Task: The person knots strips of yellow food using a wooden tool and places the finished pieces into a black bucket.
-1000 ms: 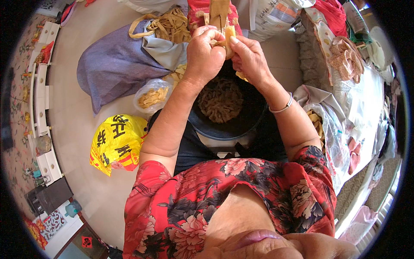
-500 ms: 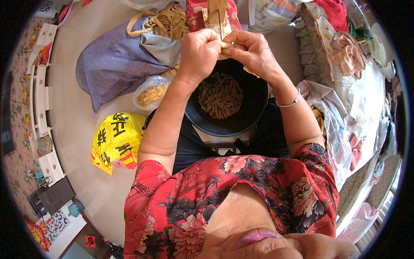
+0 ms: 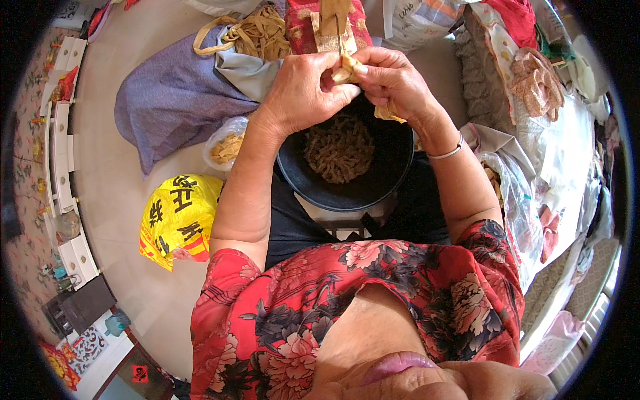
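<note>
Above a black basin (image 3: 393, 183), my two hands meet at a thin upright metal edge (image 3: 341, 43), perhaps a blade, below a flat brown piece (image 3: 333, 19). A pale yellow, bendy strip (image 3: 347, 71) lies against that edge. My left hand (image 3: 299, 92) curls closed, its thumb and forefinger around the strip's near end. Pinched closed on the same strip is my right hand (image 3: 395, 81); a yellow tail (image 3: 389, 115) hangs beneath its fingers. Inside the basin sits a heap of short brown dried pieces (image 3: 340, 148). What my left inner fingers touch is hidden.
A red patterned block (image 3: 301, 30) stands beyond the basin. To the left are a blue-grey sack (image 3: 180, 100) of tan strips (image 3: 261, 33), a clear bag of yellow pieces (image 3: 227, 148) and a yellow bag (image 3: 180, 217). A clear plastic bag (image 3: 517, 200) lies right.
My left hand has shifted down and turned, its thumb now stretched toward the strip. The strip has come up against the metal edge, and more of its tail shows below my right hand.
</note>
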A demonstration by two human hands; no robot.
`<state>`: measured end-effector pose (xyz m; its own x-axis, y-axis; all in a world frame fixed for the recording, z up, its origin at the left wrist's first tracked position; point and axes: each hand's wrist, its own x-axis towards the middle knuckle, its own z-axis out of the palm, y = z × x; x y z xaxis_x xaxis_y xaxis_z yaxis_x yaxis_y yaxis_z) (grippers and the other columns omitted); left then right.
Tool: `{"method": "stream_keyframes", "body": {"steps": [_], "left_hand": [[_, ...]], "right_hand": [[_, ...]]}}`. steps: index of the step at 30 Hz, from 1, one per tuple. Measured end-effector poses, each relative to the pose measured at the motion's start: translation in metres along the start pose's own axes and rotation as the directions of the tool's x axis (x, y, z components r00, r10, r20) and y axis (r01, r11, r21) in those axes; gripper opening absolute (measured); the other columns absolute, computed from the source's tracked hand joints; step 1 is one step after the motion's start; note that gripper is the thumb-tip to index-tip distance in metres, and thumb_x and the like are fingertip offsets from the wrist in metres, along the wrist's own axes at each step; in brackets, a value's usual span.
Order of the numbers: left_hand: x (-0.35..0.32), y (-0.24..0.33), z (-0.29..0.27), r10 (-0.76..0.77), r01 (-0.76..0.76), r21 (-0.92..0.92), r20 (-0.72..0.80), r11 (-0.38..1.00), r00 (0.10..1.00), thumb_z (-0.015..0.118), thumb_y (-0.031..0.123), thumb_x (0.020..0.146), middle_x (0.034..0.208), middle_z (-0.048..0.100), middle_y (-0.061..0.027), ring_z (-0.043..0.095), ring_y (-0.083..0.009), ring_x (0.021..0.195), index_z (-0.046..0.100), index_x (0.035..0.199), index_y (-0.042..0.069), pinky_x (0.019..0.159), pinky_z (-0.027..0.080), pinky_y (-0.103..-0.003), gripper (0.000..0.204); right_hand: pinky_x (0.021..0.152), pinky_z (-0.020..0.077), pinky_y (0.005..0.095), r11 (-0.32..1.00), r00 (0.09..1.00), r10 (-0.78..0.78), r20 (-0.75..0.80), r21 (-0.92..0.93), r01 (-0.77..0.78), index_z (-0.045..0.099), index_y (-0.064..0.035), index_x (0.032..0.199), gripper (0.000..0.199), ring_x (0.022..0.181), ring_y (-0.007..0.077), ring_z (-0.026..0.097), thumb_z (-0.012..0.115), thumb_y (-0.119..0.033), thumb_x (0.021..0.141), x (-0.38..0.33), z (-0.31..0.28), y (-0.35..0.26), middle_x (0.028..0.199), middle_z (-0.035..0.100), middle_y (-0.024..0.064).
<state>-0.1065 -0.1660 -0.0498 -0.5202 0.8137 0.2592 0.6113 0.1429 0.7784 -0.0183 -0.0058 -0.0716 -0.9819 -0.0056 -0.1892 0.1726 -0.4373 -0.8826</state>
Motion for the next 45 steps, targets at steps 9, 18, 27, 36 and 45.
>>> {"method": "stream_keyframes", "body": {"steps": [9,18,27,36,45], "left_hand": [[-0.008,0.0,-0.024,-0.158,0.288,-0.791,0.241,0.54,0.958,0.056,0.023,0.085,0.044,0.036,0.0027,0.034,-0.0061,0.035,0.046,0.054,0.008,0.034,0.028,-0.02,0.035],[-0.005,-0.016,-0.026,-0.133,0.171,-0.175,0.211,0.97,0.968,0.059,0.027,0.085,0.064,0.053,-0.0015,0.052,-0.0104,0.059,0.058,0.079,0.001,0.055,0.043,-0.025,0.027],[-0.007,-0.025,-0.002,-0.17,0.218,-0.053,0.457,0.975,0.873,0.054,0.022,0.088,0.06,0.051,-0.0026,0.05,-0.0116,0.053,0.054,0.083,0.003,0.053,0.043,-0.028,0.02],[0.022,-0.056,0.01,-0.237,0.232,0.376,-0.033,0.897,0.971,0.056,0.033,0.082,0.077,0.062,-0.0161,0.059,-0.0373,0.077,0.058,0.091,0.011,0.064,0.045,-0.045,0.024],[0.012,-0.025,-0.005,-0.532,0.357,0.573,0.17,0.738,0.829,0.051,0.05,0.082,0.08,0.064,-0.0165,0.061,-0.0337,0.078,0.067,0.087,0.012,0.068,0.047,-0.041,0.041]], "right_hand": [[0.037,0.0215,0.0184,0.976,0.983,-0.181,0.027,-0.121,0.183,0.063,-0.0032,0.085,0.013,0.042,0.0014,0.033,0.063,-0.016,0.082,-0.009,-0.025,-0.016,0.054,0.044,-0.0056],[0.039,0.0225,0.0196,0.985,0.995,-0.09,-0.047,-0.152,0.082,0.064,-0.0036,0.077,0.01,0.043,0.0024,0.035,0.064,-0.013,0.081,-0.009,-0.028,-0.006,0.055,0.046,-0.006],[0.047,0.0336,0.0215,0.79,0.993,-0.106,-0.045,-0.61,0.056,0.065,-0.0003,0.076,0.015,0.054,0.0033,0.041,0.064,-0.015,0.08,-0.007,-0.022,-0.002,0.059,0.05,-0.0057],[0.06,0.0479,0.032,0.676,0.908,-0.299,-0.293,-0.737,-0.015,0.066,-0.0003,0.085,0.023,0.06,0.0161,0.058,0.062,-0.022,0.079,0.043,-0.037,0.016,0.066,0.061,0.0103],[0.053,0.0499,0.0363,0.301,0.889,-0.352,-0.294,-0.935,-0.19,0.065,-0.0008,0.077,0.031,0.056,0.025,0.061,0.058,-0.03,0.083,0.048,-0.047,0.012,0.064,0.062,0.0133]]}}
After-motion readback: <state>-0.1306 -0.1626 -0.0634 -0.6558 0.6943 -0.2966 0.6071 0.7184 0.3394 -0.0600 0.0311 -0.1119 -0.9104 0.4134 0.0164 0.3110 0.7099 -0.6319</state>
